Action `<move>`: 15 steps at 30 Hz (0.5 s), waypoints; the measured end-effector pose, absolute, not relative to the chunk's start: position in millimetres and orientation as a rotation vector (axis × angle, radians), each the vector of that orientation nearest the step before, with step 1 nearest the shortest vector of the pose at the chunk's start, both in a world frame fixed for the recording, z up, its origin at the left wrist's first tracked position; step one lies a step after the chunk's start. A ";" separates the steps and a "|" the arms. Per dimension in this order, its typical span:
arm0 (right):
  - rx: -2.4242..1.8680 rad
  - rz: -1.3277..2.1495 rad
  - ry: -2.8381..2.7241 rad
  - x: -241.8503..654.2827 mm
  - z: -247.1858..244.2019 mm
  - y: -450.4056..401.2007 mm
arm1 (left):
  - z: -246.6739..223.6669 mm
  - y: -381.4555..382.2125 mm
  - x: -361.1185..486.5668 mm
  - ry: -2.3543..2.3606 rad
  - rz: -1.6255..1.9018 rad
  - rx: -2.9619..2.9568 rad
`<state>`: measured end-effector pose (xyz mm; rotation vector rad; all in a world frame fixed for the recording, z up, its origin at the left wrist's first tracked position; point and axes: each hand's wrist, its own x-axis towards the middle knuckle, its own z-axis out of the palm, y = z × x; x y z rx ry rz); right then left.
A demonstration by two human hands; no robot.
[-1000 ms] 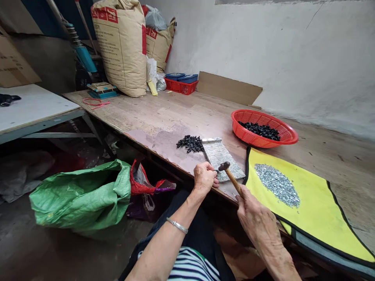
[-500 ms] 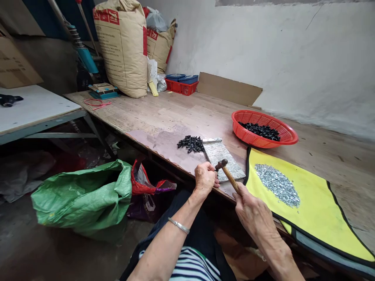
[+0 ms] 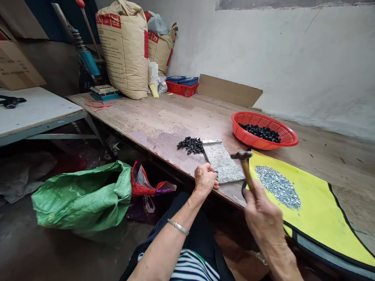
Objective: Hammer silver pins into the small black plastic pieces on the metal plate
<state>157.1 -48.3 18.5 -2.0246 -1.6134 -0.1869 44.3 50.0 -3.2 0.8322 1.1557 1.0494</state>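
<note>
Hammer (image 3: 247, 171) with a wooden handle stands a little right of the picture's centre, gripped low by the right hand (image 3: 263, 212), whose fingers wrap closely round the shaft; this likely leaves length for a swing. Its metal head is apart from the grey stone slab (image 3: 225, 166), above the slab's right side in the frame.

At lower centre, the left hand (image 3: 206, 178) is drawn narrow, its fingertips pinched at the slab's near left corner on a small dark piece (image 3: 216, 172), mostly hidden. Such a grip presumably keeps the piece steady against the stone, which looks hard and heavy enough to take blows.

Loose black pieces (image 3: 190, 145) lie heaped just beside the slab's far left corner, near the left hand, probably for easy picking. Silvery metal bits (image 3: 278, 187) are spread over a yellow cloth (image 3: 325, 222) at right, beside the right hand; the bright ground likely keeps them gathered and easy to see. Beyond the cloth, a red perforated basket (image 3: 249, 141) holds more black pieces, its raised wall containing them. At lower left, a green woven sack (image 3: 82, 199) gapes below the worktop (image 3: 164, 119).
</note>
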 end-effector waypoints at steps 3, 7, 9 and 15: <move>-2.229 -0.215 -1.890 153.4 10.5 -47.3 | -2.7 49.7 44.4 1.159 1.051 0.838; -2.181 -0.299 -1.790 158.6 23.4 -48.8 | -3.4 50.0 44.1 1.157 1.052 0.840; -2.076 -0.290 -1.669 163.5 31.5 -47.6 | -3.9 50.3 43.6 1.155 1.049 0.837; -1.928 0.616 -1.245 178.0 13.8 -29.1 | -4.0 51.8 43.4 1.150 1.050 0.801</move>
